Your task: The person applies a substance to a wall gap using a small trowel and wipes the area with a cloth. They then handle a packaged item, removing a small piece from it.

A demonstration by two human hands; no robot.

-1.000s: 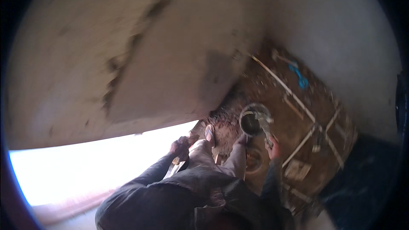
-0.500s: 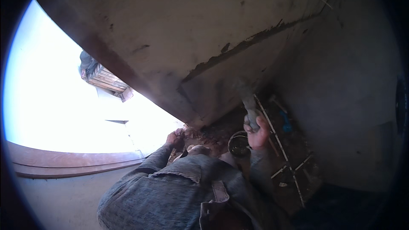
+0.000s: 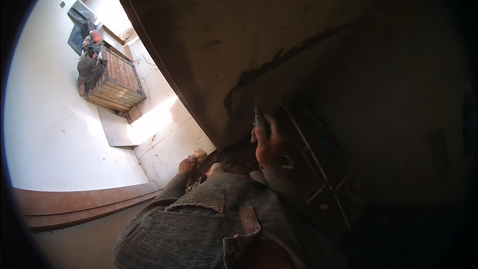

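My right hand (image 3: 266, 150) is raised in front of the dark board-like surface, its fingers closed round a slim grey tool (image 3: 257, 113). Shadow hides what kind of tool it is. Lower and to the left, by the bright opening, my left hand (image 3: 187, 165) has its fingers bent against a tan lump (image 3: 200, 154); what the lump is does not show. Above both hands spreads a large smudged surface (image 3: 199, 25), crossed by a ragged dark strip (image 3: 294, 52).
A long thin rod (image 3: 318, 162) slants through the dark on the right. Past the opening stands a wooden slatted crate (image 3: 119, 82) with dark cloth (image 3: 91, 69) at its side and a person (image 3: 93, 40) behind. A brown wooden ledge (image 3: 84, 204) curves along the lower left.
My right hand has shifted left with the grey tool. My left hand has moved slightly left and down. The surroundings on the right look darker, and the bucket there is lost in shadow.
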